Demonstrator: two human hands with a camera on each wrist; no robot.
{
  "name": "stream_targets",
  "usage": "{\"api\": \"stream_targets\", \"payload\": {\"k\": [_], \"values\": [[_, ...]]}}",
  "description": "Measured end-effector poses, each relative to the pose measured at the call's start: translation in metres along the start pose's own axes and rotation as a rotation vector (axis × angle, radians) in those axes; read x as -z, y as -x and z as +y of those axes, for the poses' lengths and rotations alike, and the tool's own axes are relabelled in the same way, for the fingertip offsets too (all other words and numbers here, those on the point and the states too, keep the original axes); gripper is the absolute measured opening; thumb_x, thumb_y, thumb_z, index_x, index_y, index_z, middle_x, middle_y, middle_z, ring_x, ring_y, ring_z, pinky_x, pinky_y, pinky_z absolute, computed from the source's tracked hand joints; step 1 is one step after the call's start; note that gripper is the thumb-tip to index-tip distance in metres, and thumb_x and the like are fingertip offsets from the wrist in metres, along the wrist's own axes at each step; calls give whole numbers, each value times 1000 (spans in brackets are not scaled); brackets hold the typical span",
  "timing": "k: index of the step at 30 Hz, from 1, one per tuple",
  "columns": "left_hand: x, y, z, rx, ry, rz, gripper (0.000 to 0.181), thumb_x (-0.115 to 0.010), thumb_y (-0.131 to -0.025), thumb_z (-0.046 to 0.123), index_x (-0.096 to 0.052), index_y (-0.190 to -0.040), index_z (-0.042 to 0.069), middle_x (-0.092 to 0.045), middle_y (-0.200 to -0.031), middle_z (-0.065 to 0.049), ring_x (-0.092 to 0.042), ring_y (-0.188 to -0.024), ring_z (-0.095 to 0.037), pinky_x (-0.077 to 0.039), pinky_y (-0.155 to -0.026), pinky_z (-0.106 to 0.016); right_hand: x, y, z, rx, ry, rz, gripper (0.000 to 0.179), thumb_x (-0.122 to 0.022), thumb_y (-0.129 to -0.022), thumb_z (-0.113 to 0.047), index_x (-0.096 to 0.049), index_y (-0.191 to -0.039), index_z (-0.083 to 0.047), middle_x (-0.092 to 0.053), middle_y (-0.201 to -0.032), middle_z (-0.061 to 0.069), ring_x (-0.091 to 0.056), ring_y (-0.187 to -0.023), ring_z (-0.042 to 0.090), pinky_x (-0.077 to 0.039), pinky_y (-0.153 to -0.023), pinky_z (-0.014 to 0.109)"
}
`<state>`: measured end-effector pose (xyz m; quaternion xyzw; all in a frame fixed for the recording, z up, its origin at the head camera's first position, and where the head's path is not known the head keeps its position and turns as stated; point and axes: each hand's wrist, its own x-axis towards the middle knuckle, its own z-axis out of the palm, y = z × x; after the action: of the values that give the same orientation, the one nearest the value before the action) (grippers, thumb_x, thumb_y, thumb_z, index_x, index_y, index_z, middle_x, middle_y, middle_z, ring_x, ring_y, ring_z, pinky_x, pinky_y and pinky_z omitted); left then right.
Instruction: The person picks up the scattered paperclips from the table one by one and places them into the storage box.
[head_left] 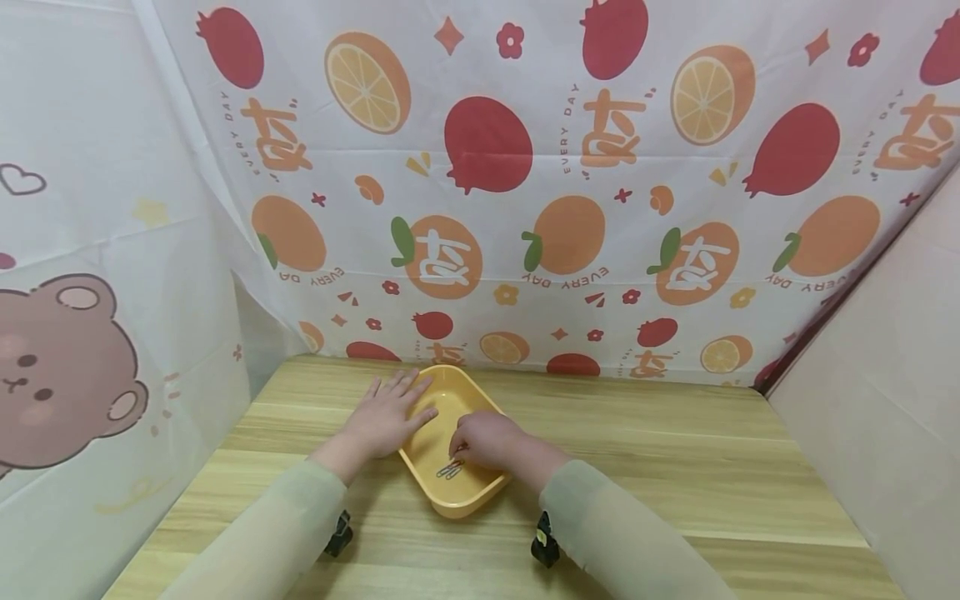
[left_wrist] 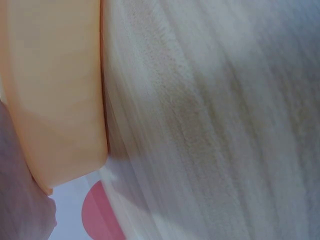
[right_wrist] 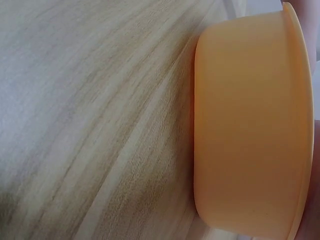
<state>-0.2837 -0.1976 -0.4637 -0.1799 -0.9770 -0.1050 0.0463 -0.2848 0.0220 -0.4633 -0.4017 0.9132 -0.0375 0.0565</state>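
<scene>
A yellow-orange plastic tray point(head_left: 467, 502) stands on the table, its long side slanting from upper left to lower right in the head view. My left hand point(head_left: 382, 417) lies over its left rim, fingers spread and straight, thumb reaching inside. Inside the tray is my right hand point(head_left: 489, 440), its fingers curled and the thumb and fingertips pinched together around what looks like a paper clip, mostly hidden. Several silver paper clips point(head_left: 450, 470) lie on the tray's floor just below those fingertips. Both wrist views show mainly the tray's outer wall point(left_wrist: 57, 95), with only parts of the hands at the edges.
The tray rests on a light wood-grain table point(head_left: 660, 467). Behind it hangs a white cloth with a fruit pattern point(head_left: 487, 142). A cloth with a bear print point(head_left: 60, 367) stands at the left, and a plain white panel point(head_left: 885, 375) at the right.
</scene>
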Motion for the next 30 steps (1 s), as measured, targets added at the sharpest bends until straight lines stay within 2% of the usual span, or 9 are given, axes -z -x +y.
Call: {"api": "stream_targets", "payload": {"k": [8,20,30], "values": [[-1,-1,-1,-5,-16,-5,73,-33,-100,65,-33,-156,18,-26,-162,-14,-21,-148,-39,-9,-118,-62,3,2,-1,-1,-5,13,8,-72,-91,-32,-80,-94,-30,-60,-86,-16,-54,-77,0,-47,-77,18],[5,1,2,3,-3,-19,71,-37,-101,61,-33,-156,18,-25,-162,-13,-20,-148,-39,-6,-118,-62,6,5,1,-2,-28,23,14,-72,-92,-35,-80,-101,-30,-62,-88,-16,-55,-78,-1,-48,-76,18],[2,0,1,6,-3,-19,69,-39,-101,59,-32,-157,19,-24,-162,-13,-19,-149,-38,-5,-118,-62,21,22,-1,42,-29,64,18,-70,-94,-30,-79,-109,-27,-66,-97,-13,-59,-88,2,-50,-80,20]]}}
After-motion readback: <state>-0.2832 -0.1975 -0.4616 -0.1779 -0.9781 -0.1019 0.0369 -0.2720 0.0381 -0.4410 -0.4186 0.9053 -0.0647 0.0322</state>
